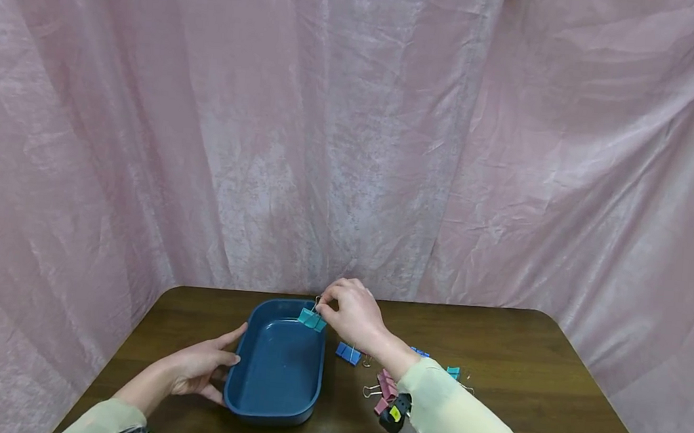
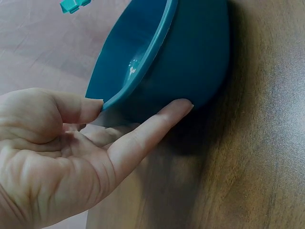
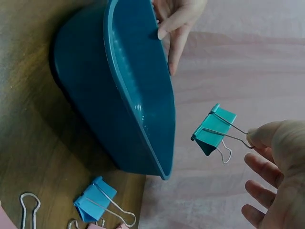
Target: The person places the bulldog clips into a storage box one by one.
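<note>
Left hand (image 1: 203, 366): spread wide; thumb at blue tray (image 1: 276, 367) rim, fingers against outer wall.
Right hand (image 1: 354, 312): thumb and forefinger pinch one wire handle (image 3: 233, 138).
Teal clip (image 1: 311, 320): suspended above tray's far right corner, toward wood-grained counter (image 1: 553, 396) back edge.
Tray body: smooth, deep, round-cornered.
Right wrist view: adds clip's second wire loop (image 3: 230, 151) (unheld), indistinct in head view.
</note>
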{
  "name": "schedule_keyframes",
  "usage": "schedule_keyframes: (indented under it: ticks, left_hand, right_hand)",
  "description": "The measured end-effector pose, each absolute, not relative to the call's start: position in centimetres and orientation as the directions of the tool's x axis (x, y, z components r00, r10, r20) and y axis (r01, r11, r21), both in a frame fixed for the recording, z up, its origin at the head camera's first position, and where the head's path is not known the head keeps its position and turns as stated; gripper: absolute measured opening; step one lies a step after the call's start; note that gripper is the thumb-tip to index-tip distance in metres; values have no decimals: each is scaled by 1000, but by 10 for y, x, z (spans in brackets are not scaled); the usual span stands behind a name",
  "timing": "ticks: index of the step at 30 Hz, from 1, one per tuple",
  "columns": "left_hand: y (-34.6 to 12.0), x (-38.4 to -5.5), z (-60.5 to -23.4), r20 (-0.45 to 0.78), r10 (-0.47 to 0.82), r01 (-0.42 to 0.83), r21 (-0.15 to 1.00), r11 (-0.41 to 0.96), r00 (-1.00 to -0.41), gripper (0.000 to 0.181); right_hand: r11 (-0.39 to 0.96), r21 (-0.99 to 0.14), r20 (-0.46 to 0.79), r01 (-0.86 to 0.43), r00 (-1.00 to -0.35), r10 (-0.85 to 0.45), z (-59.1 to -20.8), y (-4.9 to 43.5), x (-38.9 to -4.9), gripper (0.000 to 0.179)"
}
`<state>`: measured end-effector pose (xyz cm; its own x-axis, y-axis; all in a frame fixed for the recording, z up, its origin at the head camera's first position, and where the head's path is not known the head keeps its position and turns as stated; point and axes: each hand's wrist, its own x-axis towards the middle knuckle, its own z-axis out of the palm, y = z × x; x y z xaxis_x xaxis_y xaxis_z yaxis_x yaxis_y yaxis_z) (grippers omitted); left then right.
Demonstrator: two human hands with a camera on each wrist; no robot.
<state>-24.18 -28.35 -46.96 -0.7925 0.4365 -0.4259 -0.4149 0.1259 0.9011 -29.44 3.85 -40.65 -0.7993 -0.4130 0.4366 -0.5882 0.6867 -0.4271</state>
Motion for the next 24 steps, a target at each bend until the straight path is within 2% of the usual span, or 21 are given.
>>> schedule_keyframes:
  ticks: [6,13,24]
  left_hand:
    - [-285,-241,-469,-426,427,-412,902,131,-798,76]
    - [-287,-238,-469,-429,415,-414,901,130,-803,77]
    - [-290,-236,-468,-430,414,-416,900,130,-802,75]
  right_hand:
    - [700,-407,408,-587,-803,-435,-410,24,-291,9]
    - [716,-334,411,-613,-778,-475,-418,8,-291,10]
    - [723,-282,439,-630,-755,-487,-430,-6,-292,8]
